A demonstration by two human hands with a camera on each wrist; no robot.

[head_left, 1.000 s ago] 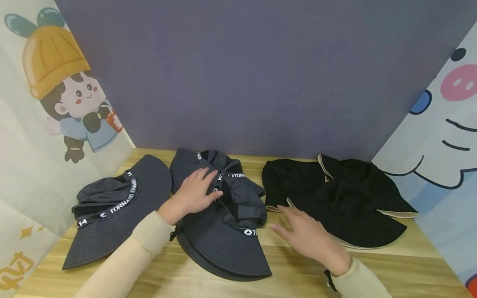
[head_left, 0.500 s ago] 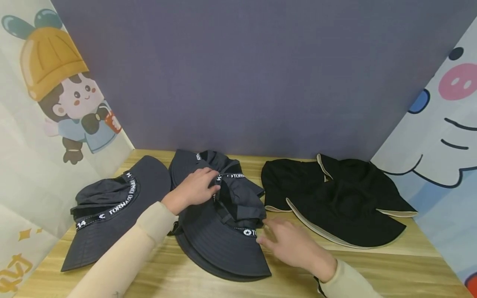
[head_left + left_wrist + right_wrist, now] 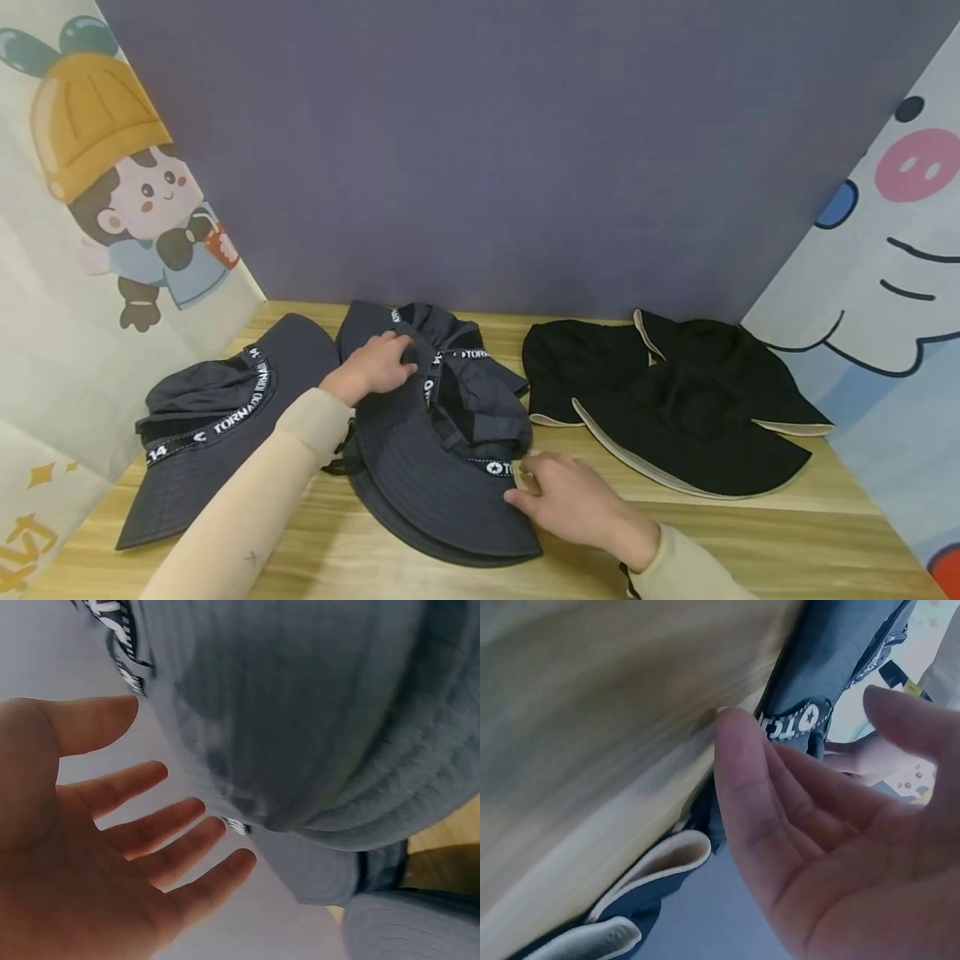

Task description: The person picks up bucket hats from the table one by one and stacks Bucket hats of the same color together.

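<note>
My left hand [image 3: 373, 367] is at the upper left of a dark grey bucket hat [image 3: 442, 492] in the middle of the table, its fingers over the brim. In the left wrist view its thumb and fingers are spread beside the grey brim [image 3: 285, 712], gripping nothing. My right hand [image 3: 573, 504] is at that hat's right side, close to the white-lettered band [image 3: 491, 468]. The right wrist view shows its thumb apart from its loosely bent fingers; whether the fingertips touch the cloth cannot be told. Another grey hat [image 3: 352, 329] lies partly beneath the middle one.
One more grey hat [image 3: 217, 450] with a lettered band lies on the left. On the right lie black hats [image 3: 690, 408] with pale edging, overlapping. A wooden table [image 3: 360, 558] bears them all. A grey panel [image 3: 480, 150] stands behind, with printed sheets at both sides.
My right hand has moved left from the black hats to the right edge of the middle grey hat. My left hand has shifted slightly left across the brim. The hats look unmoved.
</note>
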